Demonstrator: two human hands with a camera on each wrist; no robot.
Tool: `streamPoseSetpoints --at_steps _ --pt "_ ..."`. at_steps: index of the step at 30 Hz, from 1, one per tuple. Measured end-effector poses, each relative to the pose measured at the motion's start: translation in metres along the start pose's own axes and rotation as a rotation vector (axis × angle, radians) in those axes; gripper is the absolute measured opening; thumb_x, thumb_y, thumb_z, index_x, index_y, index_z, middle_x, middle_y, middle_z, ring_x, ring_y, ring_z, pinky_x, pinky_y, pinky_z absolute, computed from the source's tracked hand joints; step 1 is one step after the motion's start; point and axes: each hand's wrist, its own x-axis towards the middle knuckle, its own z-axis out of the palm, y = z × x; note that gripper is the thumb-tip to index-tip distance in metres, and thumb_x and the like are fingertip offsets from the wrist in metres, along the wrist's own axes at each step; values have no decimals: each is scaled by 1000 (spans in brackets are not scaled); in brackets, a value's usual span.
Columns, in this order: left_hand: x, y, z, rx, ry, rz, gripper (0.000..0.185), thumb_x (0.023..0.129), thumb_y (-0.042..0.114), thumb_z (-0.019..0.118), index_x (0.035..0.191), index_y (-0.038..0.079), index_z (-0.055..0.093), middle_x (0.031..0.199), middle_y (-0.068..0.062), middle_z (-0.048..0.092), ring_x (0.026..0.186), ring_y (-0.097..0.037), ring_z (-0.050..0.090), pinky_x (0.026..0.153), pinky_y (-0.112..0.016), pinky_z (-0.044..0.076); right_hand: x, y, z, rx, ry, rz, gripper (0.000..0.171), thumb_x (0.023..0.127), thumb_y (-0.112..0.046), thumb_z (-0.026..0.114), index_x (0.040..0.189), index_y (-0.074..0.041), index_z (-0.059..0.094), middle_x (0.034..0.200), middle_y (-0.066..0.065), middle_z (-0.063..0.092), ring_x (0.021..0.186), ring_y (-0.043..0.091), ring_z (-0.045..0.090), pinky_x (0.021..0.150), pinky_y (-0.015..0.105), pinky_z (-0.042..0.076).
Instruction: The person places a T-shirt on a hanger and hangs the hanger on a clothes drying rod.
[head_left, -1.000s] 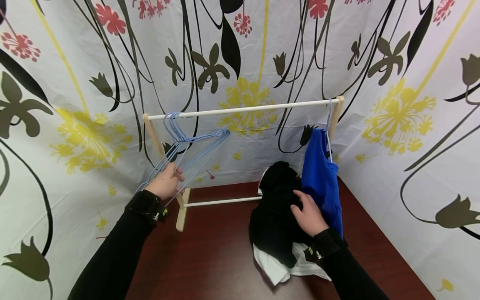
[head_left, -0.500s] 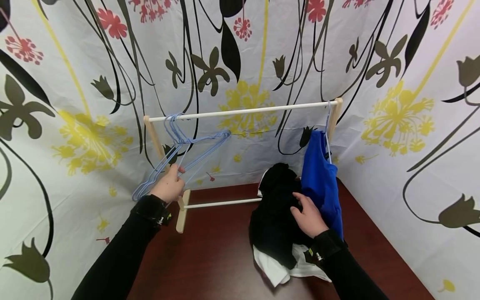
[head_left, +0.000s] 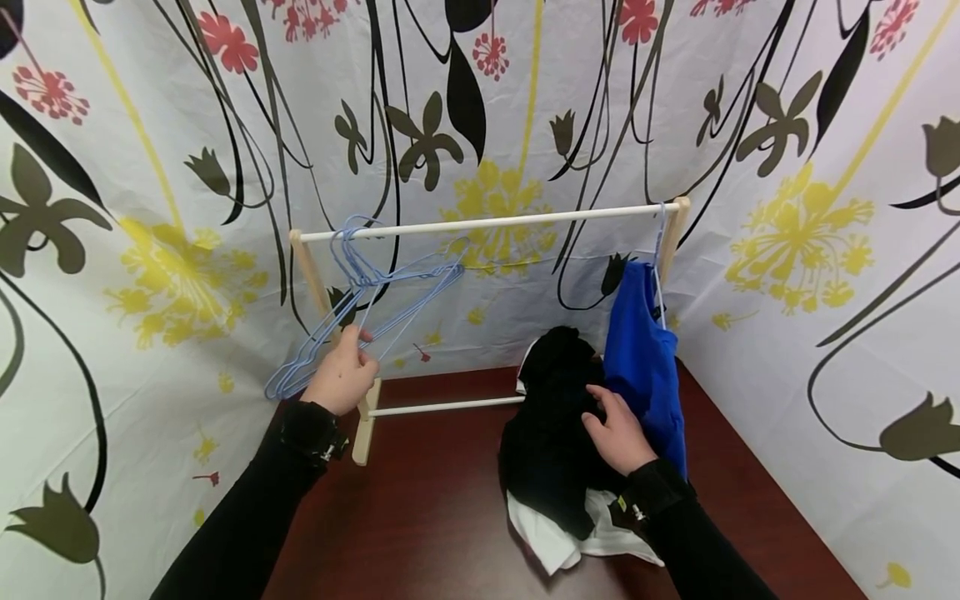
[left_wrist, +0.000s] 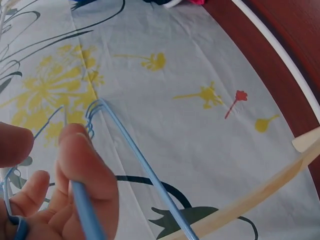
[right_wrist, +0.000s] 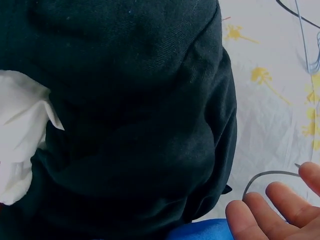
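Several light blue wire hangers hook over the left end of the white rod of a small wooden rack. My left hand grips the lower wire of one hanger between thumb and fingers. A blue garment hangs on a hanger at the rod's right end. Below it a black garment lies heaped on a white one. My right hand rests flat on the black garment, its fingers relaxed, beside the blue cloth.
The rack stands at the back of a dark red-brown table, with a wooden foot and a low white crossbar. Flower-printed sheets close in the left, back and right sides.
My left hand has shifted slightly right with the hangers, and their hooks sit a little higher on the rod. The right hand has stayed on the black garment.
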Motion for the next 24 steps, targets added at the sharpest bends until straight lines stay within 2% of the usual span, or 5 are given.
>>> streamPoseSetpoints --at_steps 8,13,19,24 --pt "-11 2 23 -74 -14 50 42 100 20 60 135 10 39 95 -10 60 71 -23 58 65 -38 47 2 -5 3 5 3 14 52 105 -21 52 153 -6 37 144 25 44 132 41 43 104 56 36" --pt "-17 0 42 -94 0 37 42 98 18 65 132 12 41 91 -7 59 70 -22 55 67 -38 46 3 -14 10 16 -2 -3 52 106 -22 51 153 -8 37 147 22 43 134 39 42 105 54 36" --pt "-20 -7 64 -116 -11 56 41 95 12 69 128 9 45 82 -6 56 63 -19 53 64 -36 45 3 -22 21 46 4 -10 51 105 -21 52 153 -9 38 146 22 43 132 39 43 102 55 39" --pt "-25 -8 82 -131 -60 31 43 93 13 72 128 11 46 81 -4 56 60 -18 54 58 -34 45 2 -25 31 33 17 0 50 104 -20 53 151 -8 41 143 22 46 127 37 48 99 55 41"
